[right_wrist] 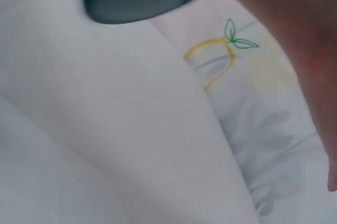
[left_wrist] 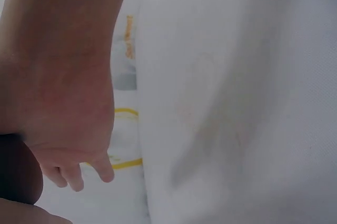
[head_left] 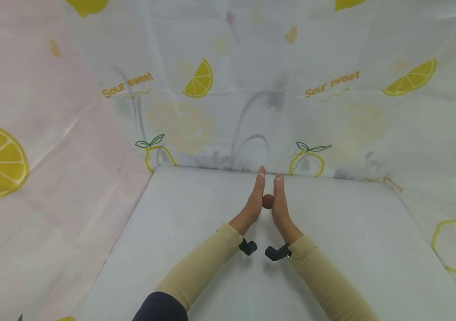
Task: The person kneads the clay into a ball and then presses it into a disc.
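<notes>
A small brown ball (head_left: 268, 201) sits between the two palms, above the white tabletop. My left hand (head_left: 254, 200) touches its left side, and my right hand (head_left: 280, 203) presses from the right. Both hands have straight fingers pointing forward and up, and the fingertips stand apart. In the left wrist view the ball (left_wrist: 20, 170) looks dark and is cut off by the left edge, against the palm of the larger hand. The right wrist view has part of a hand (right_wrist: 310, 40) at its right edge; the ball is not seen there.
The white tabletop (head_left: 195, 196) ends at a back wall covered with lemon-print sheeting (head_left: 219, 120). More sheeting hangs at left and right. Dark wrist-worn devices (head_left: 277, 253) sit at the inner side of both wrists, close to each other.
</notes>
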`<state>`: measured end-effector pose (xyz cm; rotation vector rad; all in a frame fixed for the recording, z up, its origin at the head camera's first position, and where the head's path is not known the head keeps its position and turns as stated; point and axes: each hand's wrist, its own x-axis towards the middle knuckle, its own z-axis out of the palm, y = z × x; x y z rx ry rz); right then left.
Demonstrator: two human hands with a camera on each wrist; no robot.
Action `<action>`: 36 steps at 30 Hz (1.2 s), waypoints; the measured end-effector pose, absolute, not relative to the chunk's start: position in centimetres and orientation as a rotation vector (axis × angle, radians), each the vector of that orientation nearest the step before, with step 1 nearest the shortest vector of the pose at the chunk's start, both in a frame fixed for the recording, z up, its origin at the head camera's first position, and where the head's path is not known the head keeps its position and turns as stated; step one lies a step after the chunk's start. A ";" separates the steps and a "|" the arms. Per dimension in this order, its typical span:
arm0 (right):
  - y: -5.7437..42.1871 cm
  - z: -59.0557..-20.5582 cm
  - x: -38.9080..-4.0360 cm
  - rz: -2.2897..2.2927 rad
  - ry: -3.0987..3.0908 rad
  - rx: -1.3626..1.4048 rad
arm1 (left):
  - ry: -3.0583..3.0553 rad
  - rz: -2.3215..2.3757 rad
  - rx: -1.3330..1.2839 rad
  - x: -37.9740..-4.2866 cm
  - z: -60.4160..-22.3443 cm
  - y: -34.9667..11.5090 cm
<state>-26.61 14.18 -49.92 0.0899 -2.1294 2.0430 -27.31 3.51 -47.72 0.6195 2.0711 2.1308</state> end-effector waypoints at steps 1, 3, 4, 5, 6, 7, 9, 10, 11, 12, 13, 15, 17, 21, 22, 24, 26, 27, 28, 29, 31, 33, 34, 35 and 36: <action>14.0 -50.1 -26.5 2.045 -2.125 0.102 | 2.067 2.154 0.608 -27.4 -47.6 3.5; 13.7 -50.4 -26.1 2.043 -2.114 0.132 | 2.068 2.187 0.574 -27.5 -47.5 3.6; 13.5 -50.4 -25.9 2.042 -2.112 0.150 | 2.067 2.204 0.556 -27.6 -47.5 3.6; 13.3 -50.4 -25.7 2.036 -2.113 0.177 | 2.069 2.217 0.540 -27.7 -47.5 3.6; 13.1 -50.4 -25.5 2.041 -2.110 0.202 | 2.079 2.225 0.522 -27.8 -47.5 3.5; 12.8 -50.3 -25.2 2.043 -2.109 0.227 | 2.093 2.227 0.504 -27.9 -47.6 3.5; 12.4 -49.8 -24.6 2.032 -2.111 0.280 | 2.118 2.234 0.466 -28.0 -47.7 3.3; 12.1 -49.2 -24.1 2.025 -2.114 0.304 | 2.131 2.236 0.444 -28.1 -47.8 3.3; 11.9 -48.6 -23.7 2.017 -2.117 0.327 | 2.141 2.239 0.428 -28.2 -47.9 3.2; 11.7 -48.0 -23.2 2.012 -2.120 0.338 | 2.152 2.239 0.411 -28.2 -47.9 3.1; 11.5 -47.3 -22.8 2.003 -2.121 0.349 | 2.160 2.237 0.398 -28.2 -47.9 3.1; 11.2 -46.0 -22.0 1.980 -2.127 0.354 | 2.177 2.229 0.380 -28.3 -48.0 3.0; 11.1 -45.2 -21.6 1.965 -2.120 0.357 | 2.184 2.217 0.377 -28.3 -48.1 3.0; 11.3 -44.0 -21.6 1.951 -2.074 0.380 | 2.194 2.188 0.362 -28.1 -48.4 3.0; 11.3 -43.8 -21.7 1.951 -2.064 0.387 | 2.185 2.187 0.361 -28.1 -48.5 3.0; 11.5 -43.3 -22.0 1.952 -2.056 0.386 | 2.168 2.182 0.368 -27.9 -48.7 3.2; 11.7 -43.0 -22.4 1.952 -2.062 0.365 | 2.145 2.179 0.398 -27.8 -48.8 3.4; 11.9 -43.0 -22.6 1.958 -2.065 0.349 | 2.130 2.181 0.415 -27.7 -48.8 3.5; 12.1 -43.0 -22.8 1.962 -2.071 0.329 | 2.119 2.181 0.435 -27.6 -48.8 3.6; 12.3 -43.0 -23.1 1.967 -2.076 0.308 | 2.115 2.177 0.454 -27.5 -48.8 3.8; 12.7 -43.2 -23.6 1.989 -2.079 0.275 | 2.104 2.173 0.487 -27.4 -48.7 4.0; 13.0 -43.4 -24.1 2.010 -2.086 0.240 | 2.094 2.170 0.509 -27.2 -48.6 4.0; 13.2 -43.6 -24.3 2.017 -2.094 0.220 | 2.088 2.171 0.520 -27.2 -48.6 4.0; 13.3 -43.8 -24.4 2.032 -2.099 0.196 | 2.085 2.170 0.529 -27.1 -48.5 4.0; 13.4 -43.9 -24.6 2.042 -2.105 0.177 | 2.076 2.173 0.538 -27.1 -48.4 4.0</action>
